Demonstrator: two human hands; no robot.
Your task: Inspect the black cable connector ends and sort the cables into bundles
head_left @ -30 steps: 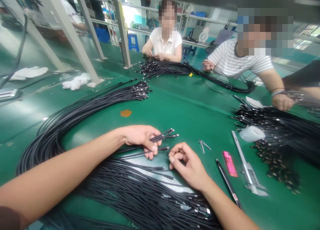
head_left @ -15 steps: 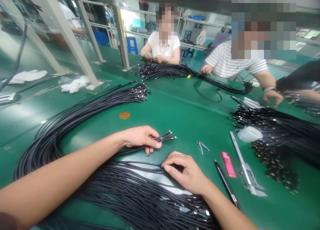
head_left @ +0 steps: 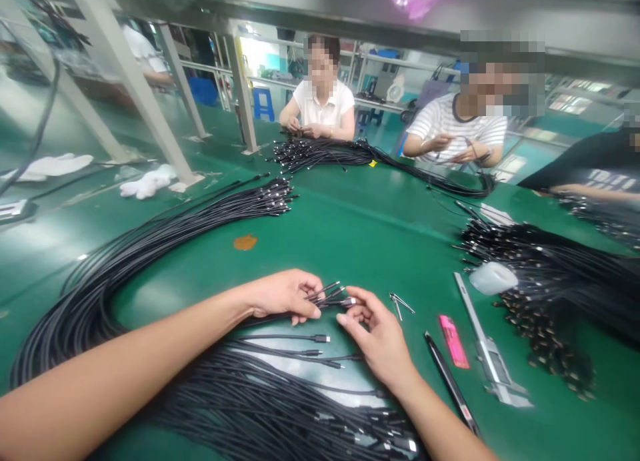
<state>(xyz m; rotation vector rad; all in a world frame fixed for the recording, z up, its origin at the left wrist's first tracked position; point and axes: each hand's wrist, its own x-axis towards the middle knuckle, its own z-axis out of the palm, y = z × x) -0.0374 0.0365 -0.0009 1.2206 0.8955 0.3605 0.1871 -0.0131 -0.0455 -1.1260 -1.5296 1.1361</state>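
Black cables (head_left: 334,302), just a few, are in the left hand (head_left: 287,295) in the head view, a bit below the middle, near six o'clock. That hand is curled closed around them, and their ends poke out past the thumb. The right hand (head_left: 377,334), at five o'clock, is half curled. A cable tip sits by its thumb and finger, but I cannot tell if it is pinched.

The work looks partway along to me. Lots of loose cables (head_left: 250,407) lie spread out from six to seven o'clock, so much seems left. A long neat bundle (head_left: 210,217) curves round from ten to eight o'clock, with its ends lined up; maybe that part is done, but I can't be sure. More cables lie in a far bundle (head_left: 330,151) at twelve and a big pile (head_left: 550,247) at three.

I can't read any words. The black pen (head_left: 447,377), between four and five, has a little red and white label, too small to read. The caliper (head_left: 493,357) at four shows no clear writing. A yellow tag (head_left: 373,163) near one looks blank from here. White marks on a dark shirt (head_left: 560,161) at two are blurry.
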